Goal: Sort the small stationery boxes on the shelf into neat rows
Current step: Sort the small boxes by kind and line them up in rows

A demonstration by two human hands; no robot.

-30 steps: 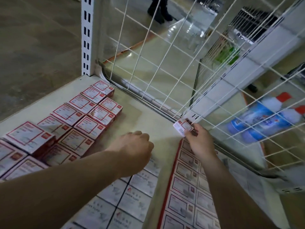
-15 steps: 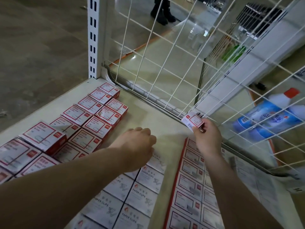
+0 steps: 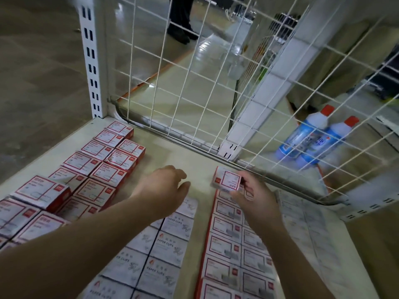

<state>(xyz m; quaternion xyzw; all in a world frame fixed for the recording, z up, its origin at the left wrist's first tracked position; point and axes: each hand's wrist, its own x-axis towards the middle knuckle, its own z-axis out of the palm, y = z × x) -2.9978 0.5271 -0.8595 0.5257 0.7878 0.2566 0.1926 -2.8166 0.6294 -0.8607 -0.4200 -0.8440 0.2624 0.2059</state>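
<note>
Right hand pinches red-bordered white box.

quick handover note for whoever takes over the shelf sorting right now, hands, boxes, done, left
Right hand: holds one small red-and-white box by the fingers, just above the far end of the right-hand red rows.
Left hand: open, holds nothing, over the far end of the paper clip boxes.
Done: paper clip rows and right-hand red rows lie flat and lined up on the shelf.
Left: set down the held box; the left red boxes look uneven, one box sits on top of others.
</note>
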